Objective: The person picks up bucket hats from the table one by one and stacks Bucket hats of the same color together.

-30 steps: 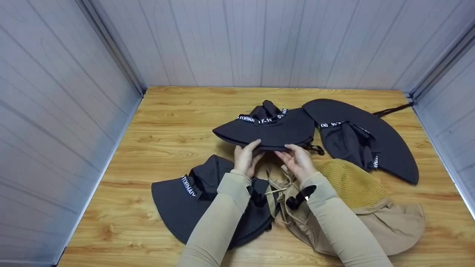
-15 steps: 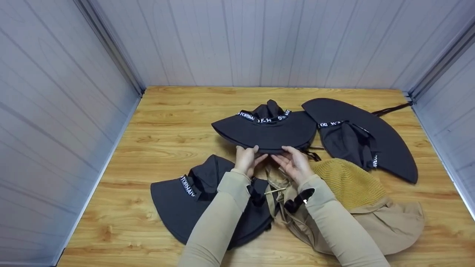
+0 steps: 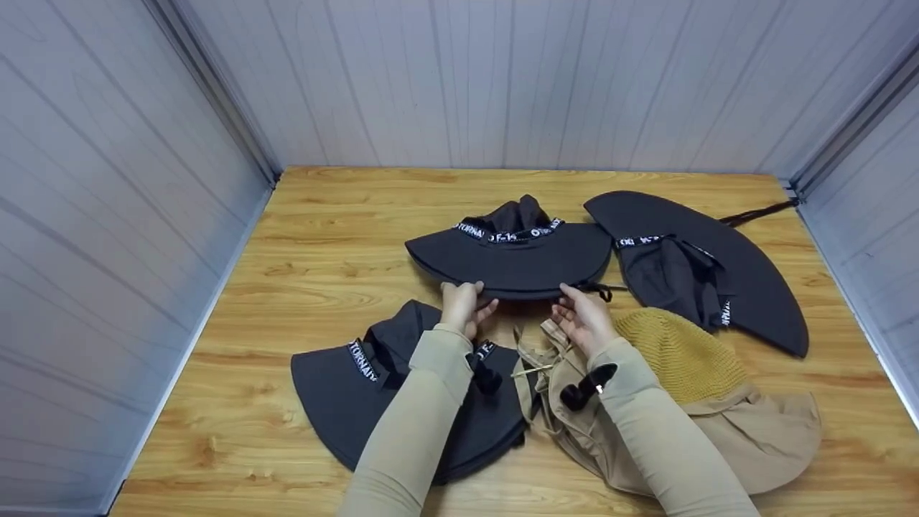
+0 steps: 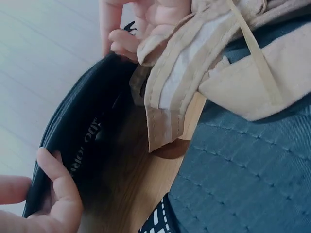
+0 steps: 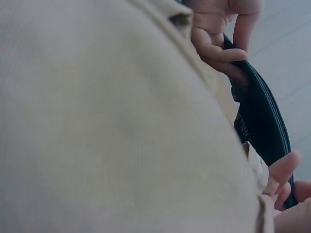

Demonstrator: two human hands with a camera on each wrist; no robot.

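Note:
A black wide-brimmed bucket hat point(image 3: 517, 266) with a white-lettered band is held near the middle of the table, crown toward the back. My left hand point(image 3: 463, 305) pinches its near brim edge left of centre, thumb above and fingers below. Farther right on the same edge, my right hand point(image 3: 585, 316) pinches the brim. The left wrist view shows the left thumb and fingers point(image 4: 60, 179) on either side of the layered brim point(image 4: 73, 111). In the right wrist view, the right hand point(image 5: 286, 189) grips the lower end of the brim.
Another black bucket hat point(image 3: 344, 409) lies front left, partly under the left forearm. At front right is a tan hat point(image 3: 761, 438) with a yellow knitted crown and loose ties. A third black hat point(image 3: 747, 266) lies back right, its cord reaching the panelled wall point(image 3: 502, 86).
My hands have slid apart along the near brim edge, left hand leftward and right hand rightward. The held hat has tipped and shifted slightly toward me. The other hats stay put.

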